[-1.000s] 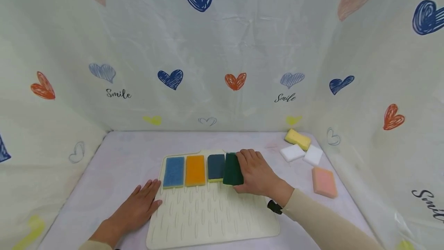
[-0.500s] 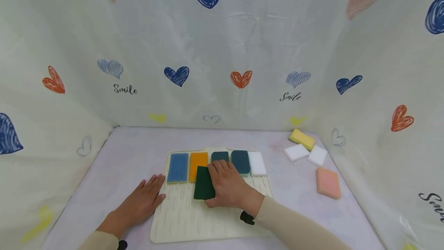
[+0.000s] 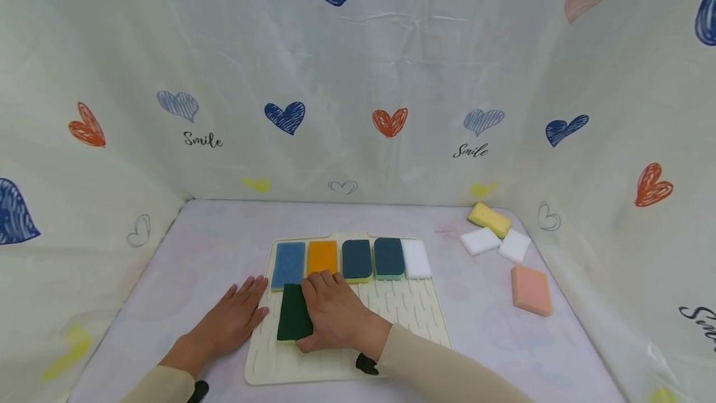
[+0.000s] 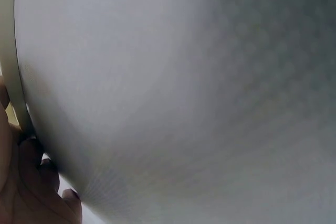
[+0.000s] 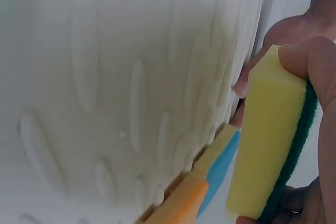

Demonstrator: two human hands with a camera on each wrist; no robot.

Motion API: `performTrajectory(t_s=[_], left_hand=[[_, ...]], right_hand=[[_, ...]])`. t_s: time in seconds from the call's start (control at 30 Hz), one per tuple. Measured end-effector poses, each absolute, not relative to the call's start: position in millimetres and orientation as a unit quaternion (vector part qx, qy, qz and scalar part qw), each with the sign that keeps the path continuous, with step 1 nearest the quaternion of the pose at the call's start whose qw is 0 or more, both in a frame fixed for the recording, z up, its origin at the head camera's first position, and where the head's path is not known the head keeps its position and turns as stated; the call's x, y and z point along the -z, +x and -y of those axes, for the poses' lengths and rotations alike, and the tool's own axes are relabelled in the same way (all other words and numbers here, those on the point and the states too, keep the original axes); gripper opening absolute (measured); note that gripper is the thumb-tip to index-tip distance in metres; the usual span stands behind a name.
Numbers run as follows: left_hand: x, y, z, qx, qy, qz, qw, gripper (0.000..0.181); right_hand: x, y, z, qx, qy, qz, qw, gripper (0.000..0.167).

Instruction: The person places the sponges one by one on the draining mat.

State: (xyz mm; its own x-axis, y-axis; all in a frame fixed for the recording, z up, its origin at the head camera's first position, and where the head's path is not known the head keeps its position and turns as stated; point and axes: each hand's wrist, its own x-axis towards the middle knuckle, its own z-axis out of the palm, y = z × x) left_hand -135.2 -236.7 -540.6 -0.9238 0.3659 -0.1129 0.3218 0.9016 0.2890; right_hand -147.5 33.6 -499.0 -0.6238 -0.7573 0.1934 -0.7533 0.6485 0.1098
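My right hand (image 3: 338,316) grips a sponge (image 3: 293,313) with a dark green scouring face and, in the right wrist view, a yellow body (image 5: 268,135). It is over the left part of a cream ribbed mat (image 3: 391,313), in front of the blue-topped sponge (image 3: 289,265) and the orange-topped sponge (image 3: 322,256). Further right in that back row lie two dark teal-topped sponges, one on the left (image 3: 357,259) and one on the right (image 3: 389,257), then a white sponge (image 3: 416,259). My left hand (image 3: 232,316) rests flat, its fingers touching the mat's left edge.
On the table (image 3: 224,226) right of the mat lie a yellow sponge (image 3: 489,219), two white sponges, one left (image 3: 480,241) and one right (image 3: 514,245), and a pink sponge (image 3: 531,291). A heart-printed curtain (image 3: 414,79) surrounds the back and sides.
My right hand has carried the green sponge from the right end of the back row leftward and nearer me, uncovering the right teal and white sponges. The left hand has stayed at the mat's edge.
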Motion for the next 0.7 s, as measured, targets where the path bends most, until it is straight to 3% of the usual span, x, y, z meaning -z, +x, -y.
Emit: performTrajectory(t_s=[0.27,0.7], left_hand=[[536.9,-132.9,236.4,-0.143,0.186,-0.97,0.067,0.066],[536.3,-134.7,235.8,-0.135,0.183,-0.97,0.081,0.066]], right_hand=[[507.6,-142.3,-14.5,0.029,0.418,0.903,0.098,0.097],[517.5,-139.6,-1.5,0.03,0.412,0.909,0.057,0.095]])
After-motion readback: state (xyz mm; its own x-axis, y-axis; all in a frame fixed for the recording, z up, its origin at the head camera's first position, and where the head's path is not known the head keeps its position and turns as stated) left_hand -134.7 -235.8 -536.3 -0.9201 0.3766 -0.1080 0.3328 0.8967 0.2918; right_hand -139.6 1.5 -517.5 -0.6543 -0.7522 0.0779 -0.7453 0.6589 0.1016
